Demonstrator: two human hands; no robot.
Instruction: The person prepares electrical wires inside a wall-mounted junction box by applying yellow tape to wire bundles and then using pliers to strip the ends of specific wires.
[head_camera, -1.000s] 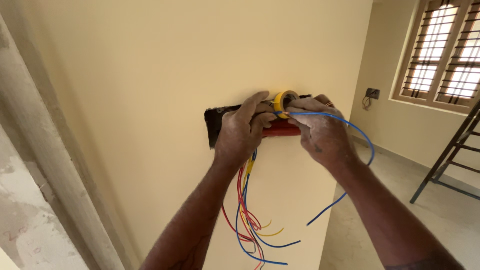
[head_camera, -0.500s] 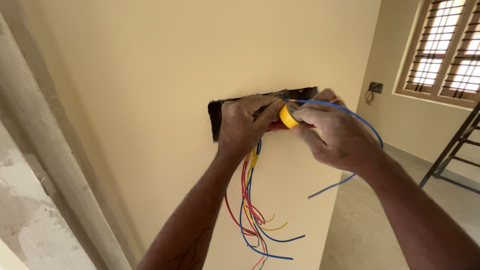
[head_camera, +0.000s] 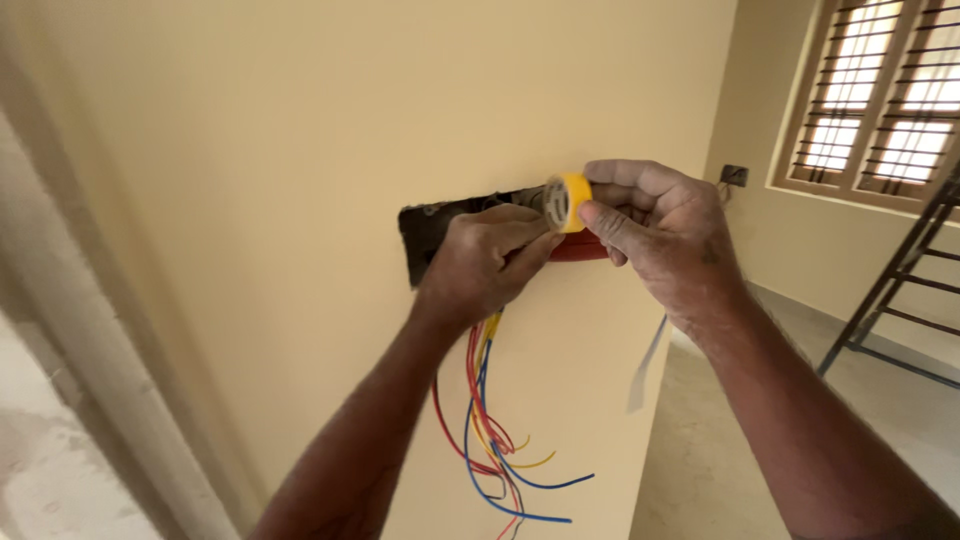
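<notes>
A dark rectangular box recess (head_camera: 425, 235) is cut into the cream wall. My left hand (head_camera: 485, 265) is closed in front of it, gripping a bundle of red, blue and yellow wires (head_camera: 485, 420) that hangs down the wall below my wrist. My right hand (head_camera: 660, 230) pinches a small roll of yellow tape (head_camera: 566, 202) between thumb and fingers, right beside my left fingertips. A red piece (head_camera: 578, 247) shows under the roll, between both hands. The wire ends inside my left fist are hidden.
A barred wooden window (head_camera: 880, 100) is in the side wall at right, with a small wall fitting (head_camera: 733, 175) near it. A dark metal ladder frame (head_camera: 900, 290) stands on the tiled floor. A grey unplastered edge (head_camera: 70, 330) runs along the left.
The blue wire that looped over my right hand is gone from there. The tape roll has turned and now faces the camera edge-on beside my left fingertips. Both hands stayed at the recess.
</notes>
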